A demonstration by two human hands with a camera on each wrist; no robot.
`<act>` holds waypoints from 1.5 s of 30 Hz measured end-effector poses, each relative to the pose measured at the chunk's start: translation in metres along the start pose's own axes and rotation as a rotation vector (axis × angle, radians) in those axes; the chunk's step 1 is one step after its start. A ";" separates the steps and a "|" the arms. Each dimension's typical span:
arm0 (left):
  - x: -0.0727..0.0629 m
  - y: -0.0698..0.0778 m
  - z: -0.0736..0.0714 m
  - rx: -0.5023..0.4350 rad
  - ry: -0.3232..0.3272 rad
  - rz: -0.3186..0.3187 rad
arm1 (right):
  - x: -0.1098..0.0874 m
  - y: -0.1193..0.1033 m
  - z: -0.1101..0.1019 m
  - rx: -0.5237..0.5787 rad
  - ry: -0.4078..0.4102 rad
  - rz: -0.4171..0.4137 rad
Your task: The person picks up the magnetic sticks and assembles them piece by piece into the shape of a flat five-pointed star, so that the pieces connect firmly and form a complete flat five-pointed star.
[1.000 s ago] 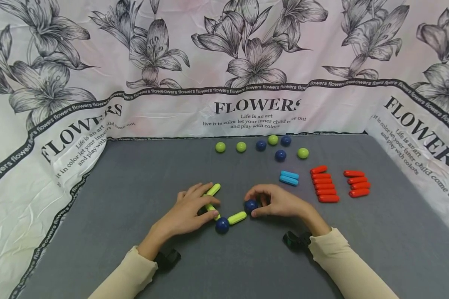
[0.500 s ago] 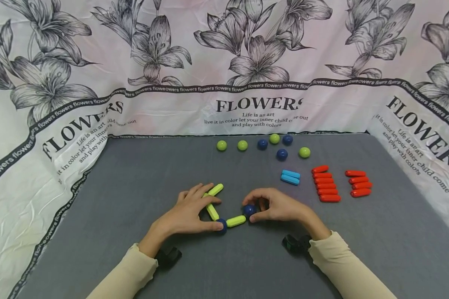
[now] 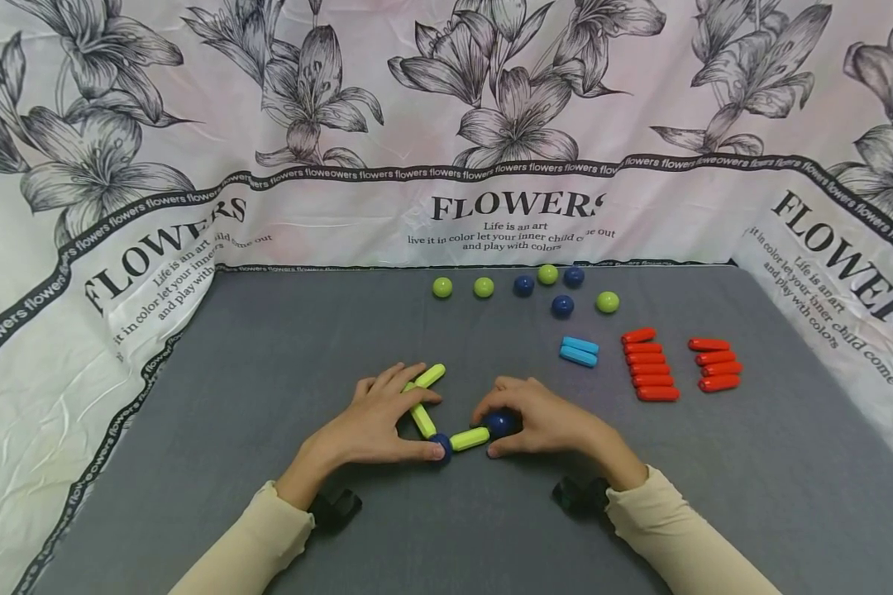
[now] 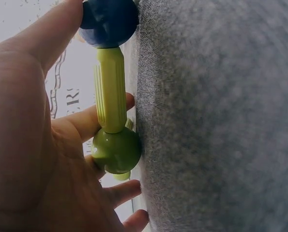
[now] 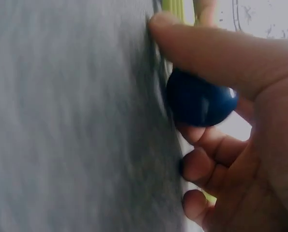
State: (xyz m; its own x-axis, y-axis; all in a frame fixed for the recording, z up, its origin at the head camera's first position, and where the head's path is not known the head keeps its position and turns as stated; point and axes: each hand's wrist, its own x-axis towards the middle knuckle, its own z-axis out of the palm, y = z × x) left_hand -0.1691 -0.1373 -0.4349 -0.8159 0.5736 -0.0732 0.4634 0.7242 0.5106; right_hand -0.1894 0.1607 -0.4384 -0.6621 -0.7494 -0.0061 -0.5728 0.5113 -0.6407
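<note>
Apparently at the step of fitting a blue ball (image 3: pixel 504 425) to the free end of the near yellow-green stick (image 3: pixel 470 439), on the grey tabletop (image 3: pixel 446 529) between both hands. Held by the right hand (image 3: pixel 549 417) with bent fingers and thumb, right at that stick's tip. Steadied at the other end by the left hand (image 3: pixel 363 426), with fingers loosely spread and thumb laid against a second blue ball (image 4: pixel 112 24). Seems to call next for keeping that second ball still and pressing straight along the stick, without tilting.

Hard to tell a firm join from mere touch: blurred in the right wrist view and covered there by the thumb. Hidden from above, yet plain in the left wrist view: a green ball (image 4: pixel 116 152) at the end of the middle stick (image 4: pixel 111 92). Partly covered by left fingers: the far stick (image 3: pixel 431 376), with no join to be made out. Cut off atop the left wrist view: the second blue ball.
</note>
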 end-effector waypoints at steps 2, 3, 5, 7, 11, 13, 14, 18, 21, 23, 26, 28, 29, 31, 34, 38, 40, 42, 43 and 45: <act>0.000 0.000 0.000 0.001 0.002 0.000 | 0.001 -0.002 0.002 -0.005 0.013 -0.010; 0.000 0.000 0.000 0.001 0.002 0.000 | 0.001 -0.003 0.002 -0.004 0.021 -0.014; 0.000 0.000 0.000 0.000 0.003 -0.001 | 0.001 -0.003 0.004 0.011 0.034 -0.013; 0.000 0.000 0.000 0.001 0.002 -0.004 | 0.001 -0.002 0.004 0.042 0.047 -0.010; 0.000 0.000 0.000 -0.001 0.002 -0.009 | 0.002 0.004 0.006 0.104 0.065 -0.018; 0.000 0.000 0.000 -0.001 -0.001 -0.010 | 0.002 0.006 0.006 0.116 0.071 -0.022; 0.001 -0.001 0.000 -0.002 -0.002 -0.007 | 0.002 0.006 0.006 0.117 0.071 -0.022; 0.000 -0.004 -0.003 -0.020 -0.006 0.011 | 0.001 0.005 0.004 0.121 0.062 -0.011; -0.001 -0.009 -0.009 -0.039 0.017 0.021 | 0.000 0.005 0.000 0.114 0.045 0.001; -0.002 -0.012 -0.012 -0.044 0.042 0.021 | -0.002 0.005 -0.004 0.097 0.039 0.010; -0.003 -0.016 -0.016 -0.035 0.069 0.015 | -0.003 0.008 -0.006 0.077 0.049 0.002; -0.002 -0.017 -0.016 -0.019 0.081 0.005 | -0.004 0.011 -0.007 0.077 0.066 0.003; -0.002 -0.018 -0.016 -0.011 0.087 -0.002 | -0.004 0.012 -0.007 0.080 0.077 0.005; -0.002 -0.018 -0.015 0.008 0.098 -0.015 | -0.004 0.013 -0.006 0.079 0.102 0.021; -0.001 -0.018 -0.012 0.029 0.117 -0.030 | -0.004 0.014 -0.003 0.070 0.141 0.054; -0.001 -0.019 -0.011 0.033 0.123 -0.039 | -0.003 0.014 0.000 0.066 0.181 0.073; -0.001 -0.018 -0.011 0.034 0.124 -0.039 | -0.003 0.014 0.001 0.070 0.193 0.064; -0.001 -0.019 -0.011 0.032 0.126 -0.034 | -0.002 0.013 0.001 0.073 0.199 0.054; -0.001 -0.019 -0.012 0.029 0.126 -0.028 | -0.002 0.013 0.001 0.078 0.199 0.051; -0.001 -0.019 -0.012 0.017 0.128 -0.006 | -0.002 0.013 0.001 0.084 0.196 0.048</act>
State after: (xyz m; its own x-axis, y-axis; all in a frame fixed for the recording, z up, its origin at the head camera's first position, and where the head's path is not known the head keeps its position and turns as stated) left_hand -0.1813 -0.1562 -0.4337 -0.8556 0.5165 0.0339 0.4631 0.7347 0.4958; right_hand -0.1949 0.1688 -0.4474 -0.7733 -0.6251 0.1060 -0.5019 0.5013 -0.7049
